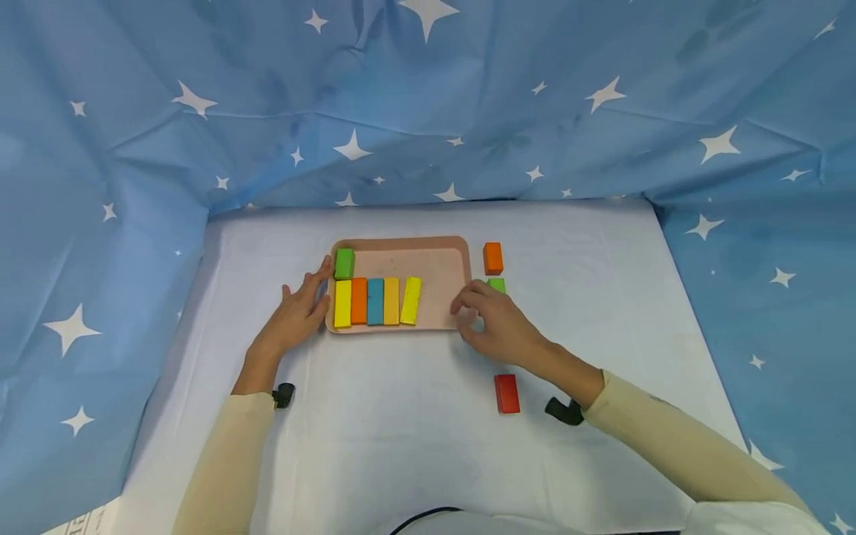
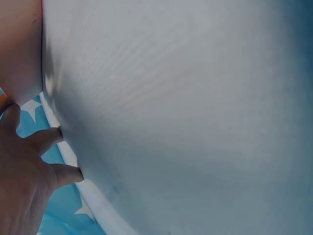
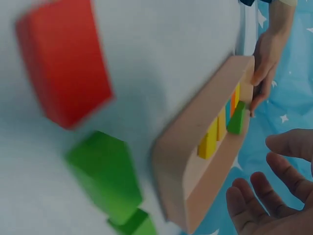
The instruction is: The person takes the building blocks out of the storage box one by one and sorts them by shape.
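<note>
1. the left hand (image 1: 297,312) lies flat on the counter (image 1: 414,416) with its fingers straight against the left rim of the tray (image 1: 435,249); its grip is released, and it looks placed there to steady the tray.
2. the right hand (image 1: 498,323) hovers at the tray's right edge, fingers loosely curled and grasping nothing; the right wrist view shows an empty palm.
3. a green block (image 1: 497,284) lies on the counter just behind those fingers, the nearest piece to them.
4. in the tray, a row (image 1: 377,301) of upright bars fills the front left, with a small green one (image 1: 344,263) behind; the right part is bare.
5. an orange block (image 1: 493,258) and a red block (image 1: 507,393) lie loose on the counter, right of the tray.
</note>
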A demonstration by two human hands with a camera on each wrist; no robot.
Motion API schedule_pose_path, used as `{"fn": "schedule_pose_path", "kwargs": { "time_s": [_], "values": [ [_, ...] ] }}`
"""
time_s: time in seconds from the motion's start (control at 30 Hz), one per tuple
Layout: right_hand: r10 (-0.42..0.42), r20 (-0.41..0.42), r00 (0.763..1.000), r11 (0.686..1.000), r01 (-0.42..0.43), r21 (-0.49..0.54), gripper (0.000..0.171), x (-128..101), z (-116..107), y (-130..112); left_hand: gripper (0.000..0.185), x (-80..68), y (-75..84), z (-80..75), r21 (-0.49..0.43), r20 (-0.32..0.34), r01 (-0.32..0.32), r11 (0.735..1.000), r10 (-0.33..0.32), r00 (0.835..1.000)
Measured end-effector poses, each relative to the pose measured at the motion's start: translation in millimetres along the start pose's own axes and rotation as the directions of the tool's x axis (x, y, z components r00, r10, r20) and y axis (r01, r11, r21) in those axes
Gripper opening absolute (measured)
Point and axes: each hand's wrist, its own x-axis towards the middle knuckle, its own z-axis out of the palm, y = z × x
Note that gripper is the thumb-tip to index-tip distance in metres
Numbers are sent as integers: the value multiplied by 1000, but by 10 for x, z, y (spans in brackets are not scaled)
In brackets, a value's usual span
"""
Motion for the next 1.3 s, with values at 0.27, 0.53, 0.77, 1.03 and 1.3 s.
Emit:
{"fn": "schedule_pose_path", "kwargs": {
  "time_s": [0.27,0.53,0.77,1.03,1.3],
  "values": [
    [-47,57,997,999,48,-20,29,912,315,-179,61,13,22,11,17,20,13,1000,-13,1000],
    [-47,186,981,986,75,-146,37,1639,722,-364,61,40,27,16,3,37,3,1000,-3,999],
    [-26,231,973,978,73,-198,42,1962,927,-463,61,35,42,5,4,42,4,1000,-4,999],
    [-18,192,981,986,49,-160,39,2086,1065,-515,62,17,15,-24,19,26,4,1000,-4,1000],
    [12,171,985,993,8,-114,38,2102,1006,-486,62,8,21,-45,21,26,17,1000,-18,1000]
  ]
}}
